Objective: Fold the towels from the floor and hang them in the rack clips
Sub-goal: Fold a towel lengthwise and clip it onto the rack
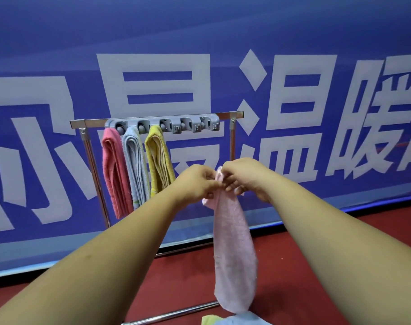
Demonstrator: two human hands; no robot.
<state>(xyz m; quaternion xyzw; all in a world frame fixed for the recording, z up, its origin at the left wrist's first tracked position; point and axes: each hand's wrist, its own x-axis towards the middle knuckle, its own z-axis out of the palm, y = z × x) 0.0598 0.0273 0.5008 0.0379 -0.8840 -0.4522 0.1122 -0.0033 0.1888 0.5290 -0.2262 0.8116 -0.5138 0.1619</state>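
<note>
Both my arms are stretched out in front of me, and between my hands hangs the pale pink terry towel (232,249), folded into a long narrow strip. My left hand (195,181) pinches its top edge from the left with curled fingers. My right hand (244,177) pinches the same top edge from the right, fingertips bunched close against the left hand's. The two hands almost touch at the fold, and a little tuft of pink pokes up above them. The strip drops straight down from my grip, and its rounded lower end dangles just over a small heap of light blue and yellow-green cloth (237,320) on the dark red floor (183,277).

Beyond my hands, up and to the left, stands the silver metal rack (232,146) with a grey plastic clip strip (162,125) fixed across its top bar. The three clips at the left end each carry a folded towel: a coral pink towel (114,174), then a grey-blue towel (135,165), then a mustard yellow towel (158,158), side by side and hanging down. My pink towel is in front of the rack, lower than the clip strip and to the right of the yellow one, not touching any clip. One shiny base bar (171,313) of the rack lies along the floor near me. Behind it all runs a blue banner (152,31) with big white characters.
</note>
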